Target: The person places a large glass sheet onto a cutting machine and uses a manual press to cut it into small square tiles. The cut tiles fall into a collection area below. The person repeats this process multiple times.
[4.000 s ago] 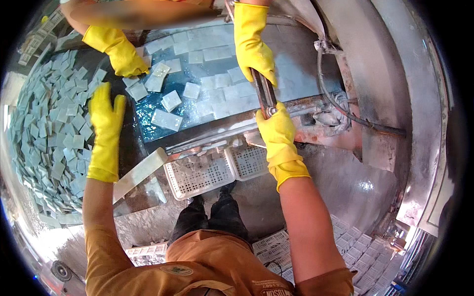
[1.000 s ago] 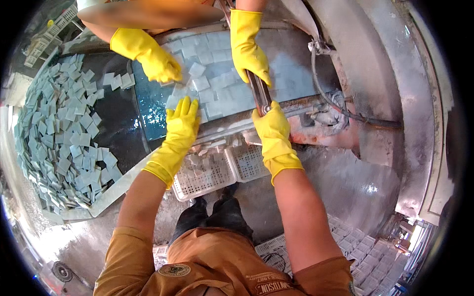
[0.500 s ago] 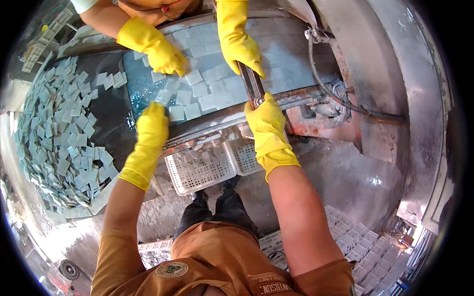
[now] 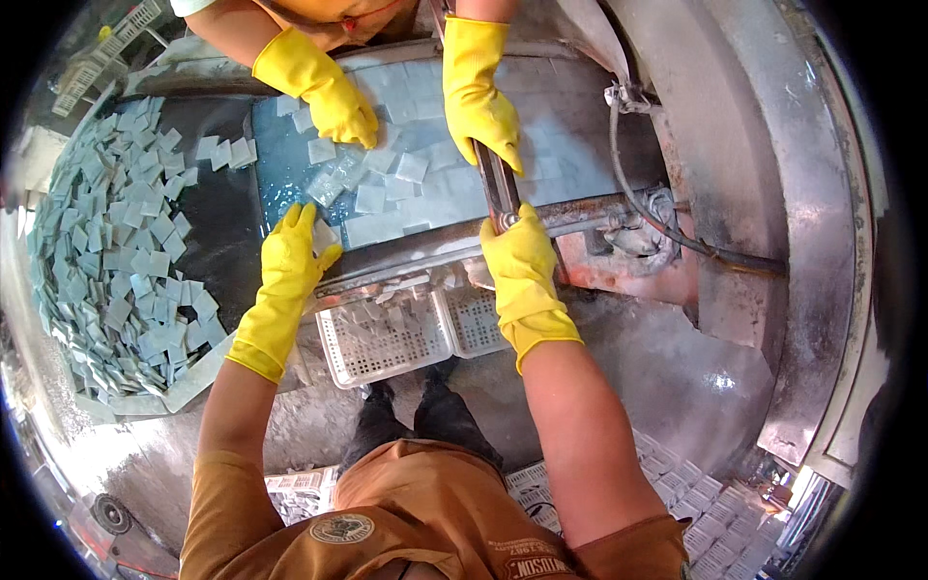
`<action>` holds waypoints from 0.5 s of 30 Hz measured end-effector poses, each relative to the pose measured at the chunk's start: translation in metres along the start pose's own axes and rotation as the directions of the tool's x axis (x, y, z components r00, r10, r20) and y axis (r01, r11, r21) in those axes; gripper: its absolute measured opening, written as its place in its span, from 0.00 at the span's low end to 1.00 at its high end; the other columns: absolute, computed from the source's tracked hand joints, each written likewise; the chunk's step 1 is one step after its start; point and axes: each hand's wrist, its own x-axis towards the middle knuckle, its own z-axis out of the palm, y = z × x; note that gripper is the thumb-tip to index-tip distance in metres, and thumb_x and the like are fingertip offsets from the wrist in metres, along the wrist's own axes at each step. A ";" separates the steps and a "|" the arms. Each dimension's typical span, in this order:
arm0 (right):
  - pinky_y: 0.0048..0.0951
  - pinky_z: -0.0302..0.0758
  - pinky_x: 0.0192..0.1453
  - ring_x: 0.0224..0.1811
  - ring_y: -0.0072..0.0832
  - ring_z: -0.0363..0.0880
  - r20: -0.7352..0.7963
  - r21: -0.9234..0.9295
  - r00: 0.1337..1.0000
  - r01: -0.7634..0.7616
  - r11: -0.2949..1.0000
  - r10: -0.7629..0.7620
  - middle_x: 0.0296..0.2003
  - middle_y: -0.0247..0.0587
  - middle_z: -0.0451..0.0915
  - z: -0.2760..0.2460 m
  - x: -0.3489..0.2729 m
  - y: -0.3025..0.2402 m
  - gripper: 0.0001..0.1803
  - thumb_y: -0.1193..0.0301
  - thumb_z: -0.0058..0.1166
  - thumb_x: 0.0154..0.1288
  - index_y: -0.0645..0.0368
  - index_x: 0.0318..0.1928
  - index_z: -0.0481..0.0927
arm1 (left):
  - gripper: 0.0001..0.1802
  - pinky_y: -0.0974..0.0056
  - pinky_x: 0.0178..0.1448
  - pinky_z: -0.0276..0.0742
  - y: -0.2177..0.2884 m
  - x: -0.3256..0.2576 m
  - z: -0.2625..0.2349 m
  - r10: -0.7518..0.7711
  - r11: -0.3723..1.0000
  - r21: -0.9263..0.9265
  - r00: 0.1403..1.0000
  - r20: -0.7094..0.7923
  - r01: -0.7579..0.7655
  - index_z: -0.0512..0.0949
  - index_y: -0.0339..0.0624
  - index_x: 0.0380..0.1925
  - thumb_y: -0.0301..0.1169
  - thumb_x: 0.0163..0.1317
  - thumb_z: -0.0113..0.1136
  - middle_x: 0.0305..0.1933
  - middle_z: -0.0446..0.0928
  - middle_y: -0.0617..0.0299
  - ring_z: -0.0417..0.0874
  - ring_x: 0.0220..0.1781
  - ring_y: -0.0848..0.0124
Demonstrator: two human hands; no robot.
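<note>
My left hand, in a yellow rubber glove, is at the near edge of a wet blue bed. Its fingers are stretched and its thumb is apart, with a pale square tile in the gap; I cannot tell whether it is gripped. My right hand, gloved alike, closes around the near end of a metal bar lying across the bed. A co-worker's gloved hand grasps the bar farther up. Their other hand is over loose tiles. Close-set tiles lie toward the bar.
A large heap of tiles is on the dark surface at left. White perforated baskets stand below the bed's near rail. A hose and metal housing are at right.
My left hand has drawn slightly nearer me, its fingers and thumb now spread beside a tile. Loose tiles near it have shifted. My right hand still grips the bar.
</note>
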 end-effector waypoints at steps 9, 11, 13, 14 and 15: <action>0.53 0.86 0.56 0.51 0.56 0.91 -0.003 -0.011 1.000 0.009 1.000 -0.009 0.48 0.59 0.90 0.006 0.001 -0.003 0.29 0.50 0.69 0.64 0.61 0.55 0.82 | 0.42 0.41 0.72 0.78 0.014 -0.023 0.067 0.124 0.992 0.028 0.986 -0.113 -0.121 0.71 0.34 0.73 0.32 0.58 0.74 0.75 0.72 0.33 0.75 0.71 0.32; 0.53 0.86 0.55 0.51 0.56 0.91 -0.029 -0.006 1.000 -0.009 1.000 0.009 0.47 0.59 0.90 0.009 0.002 0.002 0.29 0.50 0.69 0.64 0.61 0.54 0.82 | 0.41 0.44 0.70 0.80 0.009 -0.018 0.043 0.142 0.988 -0.055 0.988 -0.064 -0.146 0.72 0.35 0.73 0.30 0.59 0.73 0.73 0.74 0.33 0.81 0.66 0.34; 0.53 0.86 0.54 0.50 0.55 0.91 -0.082 0.001 0.997 -0.004 1.000 0.004 0.46 0.58 0.90 0.010 0.000 0.001 0.29 0.51 0.70 0.63 0.60 0.53 0.82 | 0.42 0.46 0.66 0.83 0.014 -0.013 0.024 0.130 0.991 -0.033 0.991 -0.018 -0.131 0.73 0.37 0.73 0.31 0.57 0.76 0.69 0.77 0.35 0.83 0.63 0.37; 0.53 0.86 0.54 0.50 0.55 0.91 -0.075 -0.001 0.997 0.001 1.000 -0.001 0.46 0.58 0.90 0.009 -0.002 -0.001 0.28 0.51 0.70 0.63 0.60 0.53 0.82 | 0.42 0.46 0.64 0.84 0.013 -0.012 0.021 0.139 0.990 -0.024 0.990 -0.006 -0.139 0.73 0.38 0.72 0.31 0.56 0.77 0.68 0.79 0.36 0.84 0.62 0.38; 0.53 0.86 0.53 0.49 0.55 0.91 -0.068 -0.004 0.998 0.004 1.000 -0.005 0.45 0.58 0.90 0.008 -0.003 -0.003 0.28 0.51 0.70 0.63 0.60 0.53 0.82 | 0.40 0.46 0.63 0.84 0.014 -0.009 0.017 0.128 0.992 -0.026 0.990 0.055 -0.127 0.74 0.39 0.72 0.30 0.57 0.77 0.66 0.80 0.38 0.85 0.61 0.39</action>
